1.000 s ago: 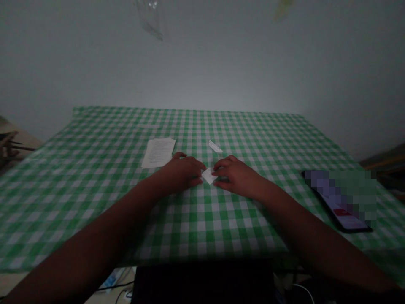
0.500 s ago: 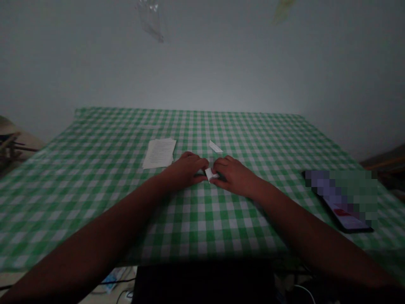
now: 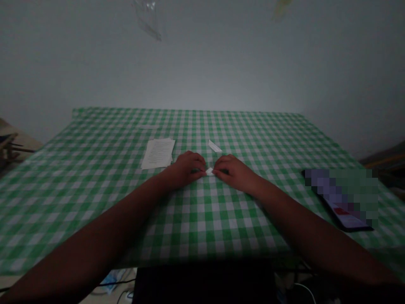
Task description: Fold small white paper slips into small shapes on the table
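Observation:
Between my two hands, low over the checked cloth, is a small folded piece of white paper (image 3: 209, 171). My left hand (image 3: 189, 168) pinches its left end between thumb and fingers. At the other end, my right hand (image 3: 231, 171) has its fingertips closed on the paper too. Much of the piece is hidden by the fingers. Just beyond the hands lies a second folded paper strip (image 3: 215, 146), slanted, with faint print on it. To the left of my left hand sits a stack of printed paper sheets (image 3: 158, 153), slightly uneven at the edges.
A green and white checked tablecloth (image 3: 209, 223) covers the table. On the right lies a phone (image 3: 351, 221), partly blurred out. A pale wall (image 3: 215, 63) with a clear plastic bag (image 3: 148, 19) on it stands behind. Cables show on the floor below the front edge.
The paper between my hands has turned flatter and less of it shows. My fingertips have shifted to grip its two ends. The stack, the other strip and the phone stay put.

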